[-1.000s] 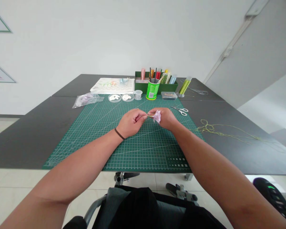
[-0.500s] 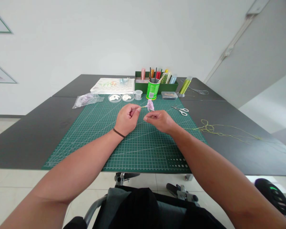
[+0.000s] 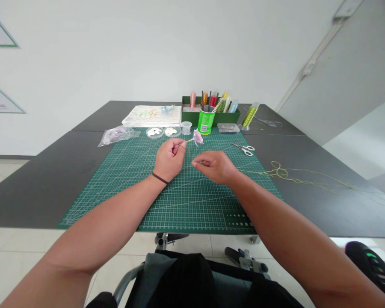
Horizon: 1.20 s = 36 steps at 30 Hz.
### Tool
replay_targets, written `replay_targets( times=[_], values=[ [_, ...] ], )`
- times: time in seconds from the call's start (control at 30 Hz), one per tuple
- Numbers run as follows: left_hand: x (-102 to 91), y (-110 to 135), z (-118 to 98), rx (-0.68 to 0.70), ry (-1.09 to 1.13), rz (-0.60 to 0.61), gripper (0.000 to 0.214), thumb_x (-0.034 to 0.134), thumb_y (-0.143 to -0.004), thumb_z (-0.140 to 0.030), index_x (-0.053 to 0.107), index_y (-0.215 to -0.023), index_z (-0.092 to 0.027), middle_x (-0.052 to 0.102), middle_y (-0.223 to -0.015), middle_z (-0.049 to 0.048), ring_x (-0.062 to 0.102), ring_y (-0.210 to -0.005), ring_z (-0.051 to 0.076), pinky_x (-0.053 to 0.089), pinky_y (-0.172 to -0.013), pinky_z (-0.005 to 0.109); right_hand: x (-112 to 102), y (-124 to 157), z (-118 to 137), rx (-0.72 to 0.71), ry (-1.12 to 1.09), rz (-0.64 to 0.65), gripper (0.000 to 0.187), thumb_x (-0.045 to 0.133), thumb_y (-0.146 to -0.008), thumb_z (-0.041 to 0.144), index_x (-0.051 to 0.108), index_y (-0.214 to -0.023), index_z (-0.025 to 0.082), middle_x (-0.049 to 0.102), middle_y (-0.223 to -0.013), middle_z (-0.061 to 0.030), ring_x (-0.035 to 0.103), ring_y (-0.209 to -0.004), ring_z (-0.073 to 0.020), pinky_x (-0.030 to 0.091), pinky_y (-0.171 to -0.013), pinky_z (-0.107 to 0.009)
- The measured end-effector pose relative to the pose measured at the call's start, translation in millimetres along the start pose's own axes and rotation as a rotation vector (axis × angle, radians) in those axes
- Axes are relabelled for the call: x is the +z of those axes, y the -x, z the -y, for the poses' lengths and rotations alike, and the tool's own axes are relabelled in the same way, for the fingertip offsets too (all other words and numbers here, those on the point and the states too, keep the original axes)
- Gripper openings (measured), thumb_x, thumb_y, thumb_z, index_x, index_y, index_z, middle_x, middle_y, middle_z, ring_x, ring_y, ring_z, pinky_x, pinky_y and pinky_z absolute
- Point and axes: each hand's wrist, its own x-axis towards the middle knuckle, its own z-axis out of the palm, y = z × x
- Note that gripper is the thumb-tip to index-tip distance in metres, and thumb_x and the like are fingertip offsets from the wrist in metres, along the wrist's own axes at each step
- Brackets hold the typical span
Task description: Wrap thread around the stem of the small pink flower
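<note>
My left hand [image 3: 170,156] pinches the thin stem of a small pale-purple artificial flower [image 3: 198,137], whose head points to the right, above the green cutting mat [image 3: 179,205]. To its right, my right hand [image 3: 215,166] is closed in a pinch, apart from the flower head. A yellow-green thread [image 3: 279,172] runs from beside my right wrist across the mat onto the table in loose loops. Its end at my right fingertips is too fine to see clearly. White-handled scissors [image 3: 246,149] lie beyond my right hand.
Behind the mat stand a green can with sticks [image 3: 204,122], a dark green box of thread spools [image 3: 226,116] and a yellow-green spool [image 3: 250,114]. Dishes of white pieces [image 3: 155,132], a small plastic cup [image 3: 186,127], a clear case [image 3: 228,128] and a plastic bag [image 3: 115,135] lie around.
The flower has shifted slightly left and tilted, its head turning upward. My right hand has moved a little down, widening the gap to the flower.
</note>
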Motion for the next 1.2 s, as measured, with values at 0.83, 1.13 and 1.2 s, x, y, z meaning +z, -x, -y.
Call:
replay_targets(
  times=[0.83, 1.13, 1.2],
  values=[
    [3.4, 1, 8, 0.111, -0.212, 0.176, 0.011, 0.053, -0.089, -0.022, 0.061, -0.084, -0.017, 0.062, -0.072, 0.0006, 0.056, -0.07, 0.014, 0.045, -0.069, 0.028, -7, 4, 12, -0.112, 0.021, -0.063, 0.019, 0.056, -0.087, 0.027, 0.069, -0.076, 0.019, 0.059, -0.059, 0.0037, 0.046, -0.053, -0.0075, 0.034, -0.056, -0.022],
    [3.4, 2, 7, 0.131, -0.297, 0.391, 0.015, 0.05, -0.091, -0.026, 0.061, -0.085, -0.018, 0.063, -0.077, 0.0025, 0.058, -0.077, 0.016, 0.045, -0.069, 0.029, -12, 2, 6, -0.073, 0.064, -0.226, 0.018, 0.057, -0.086, 0.028, 0.07, -0.076, 0.02, 0.057, -0.059, 0.0031, 0.044, -0.052, -0.0086, 0.035, -0.055, -0.024],
    [3.3, 3, 7, 0.126, -0.303, 0.423, 0.014, 0.05, -0.091, -0.025, 0.061, -0.086, -0.018, 0.063, -0.077, 0.0024, 0.058, -0.076, 0.017, 0.045, -0.069, 0.029, -13, 2, 5, -0.059, 0.072, -0.247, 0.019, 0.056, -0.086, 0.028, 0.07, -0.076, 0.019, 0.057, -0.058, 0.0028, 0.045, -0.053, -0.0093, 0.035, -0.056, -0.025]
  ],
)
